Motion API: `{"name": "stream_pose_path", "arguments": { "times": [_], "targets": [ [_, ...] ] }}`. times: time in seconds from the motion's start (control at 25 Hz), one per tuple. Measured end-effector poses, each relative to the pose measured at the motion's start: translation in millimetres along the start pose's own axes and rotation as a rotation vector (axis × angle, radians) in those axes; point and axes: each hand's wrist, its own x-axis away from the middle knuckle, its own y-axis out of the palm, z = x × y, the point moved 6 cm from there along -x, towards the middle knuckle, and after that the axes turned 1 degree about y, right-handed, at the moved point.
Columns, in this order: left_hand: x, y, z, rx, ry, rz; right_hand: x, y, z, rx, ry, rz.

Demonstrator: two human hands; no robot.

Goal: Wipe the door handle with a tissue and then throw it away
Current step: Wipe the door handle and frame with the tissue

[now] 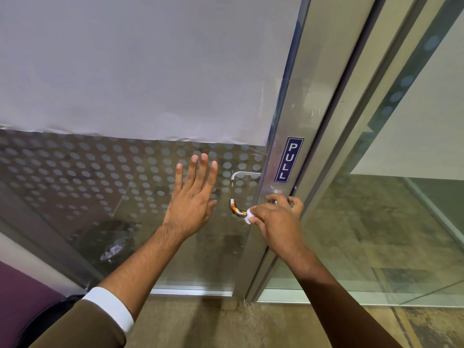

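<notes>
Right-hand grip is closing its fingers around a white tissue, pressing it against the metal door handle. Only a small wad of the tissue is showing, poking out at the left edge of the curled fingers, just where the straight part of the lever is disappearing under the hand. Beyond the tissue, to the left, the handle's shiny curved end is sticking out bare and catching an orange reflection. The thumb and forefinger of this hand are reaching up toward the aluminium door frame, close to the spot where the lever meets it.

Left hand is lying flat and spread against the glass door, fingers apart and pointing upward, holding nothing. It is sitting just to the left of the handle's curved end, near it but not touching it. A brown sleeve with a white cuff is covering the left forearm lower down.

On the frame, just above the right hand, a blue PULL sticker is running vertically. A second lever is showing through the dotted glass, above the one being wiped.
</notes>
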Motion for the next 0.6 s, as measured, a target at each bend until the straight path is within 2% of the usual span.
{"name": "stream_pose_path", "arguments": {
  "times": [0.2,0.28,0.4,0.6],
  "targets": [
    [-0.2,-3.2,1.7,0.036,0.0,0.006,6.4,0.7,4.2,-0.006,-0.019,0.039],
    [1.5,-8.6,4.0,0.04,-0.01,0.058,10.2,-0.9,7.6,0.006,-0.021,0.073],
    [-12.1,-24.2,1.9,0.026,-0.005,0.134,2.8,3.4,-4.2,-0.03,0.059,0.031],
    [-53.8,-49.8,-19.6,-0.008,-0.033,0.209,-0.2,1.2,-22.8,-0.014,-0.006,0.071]
  ]
}}
